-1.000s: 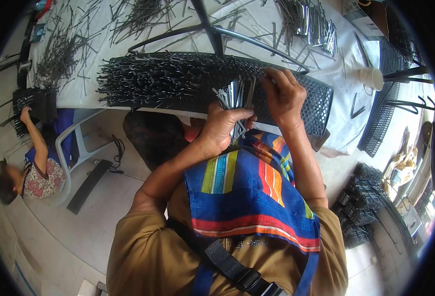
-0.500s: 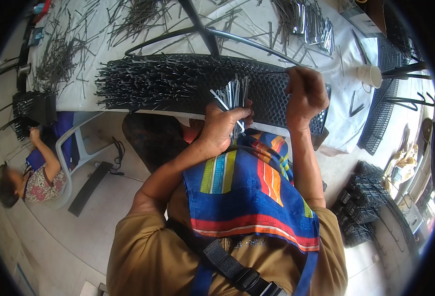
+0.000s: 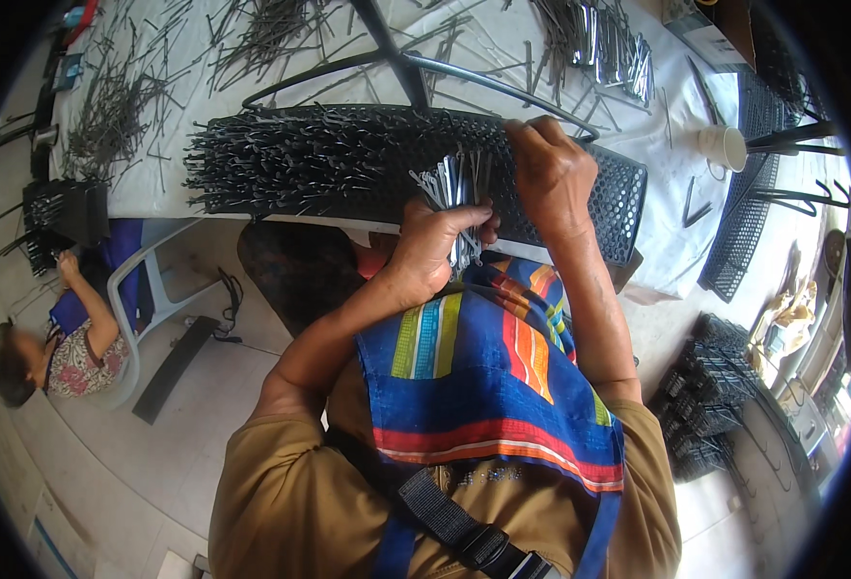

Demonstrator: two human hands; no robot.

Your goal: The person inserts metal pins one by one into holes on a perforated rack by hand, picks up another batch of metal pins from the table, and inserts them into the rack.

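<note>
My left hand [image 3: 435, 236] is closed around a bundle of thin, shiny metal pins [image 3: 456, 176], their ends fanned out above my thumb. In front of me lies a long, black perforated panel [image 3: 618, 207]. Dark metal pins [image 3: 300, 159] stand densely in its left and middle part, while bare holes show toward its right end. Over the right-middle of the panel is my right hand [image 3: 553, 179], its fingers bent and pinched together. Whatever these fingertips hold is too small or hidden to make out.
A black metal stand [image 3: 401, 72] arches behind the panel. Loose pins [image 3: 117, 125] lie scattered on the white table cover, with a pin pile [image 3: 609, 53] at the back right. Beside it stands a white cup [image 3: 723, 148]. A co-worker [image 3: 64, 352] sits at the left.
My right hand has moved left along the panel, nearer to the bundle, from near its right end. My left hand keeps its grip on the pins, almost in the same place.
</note>
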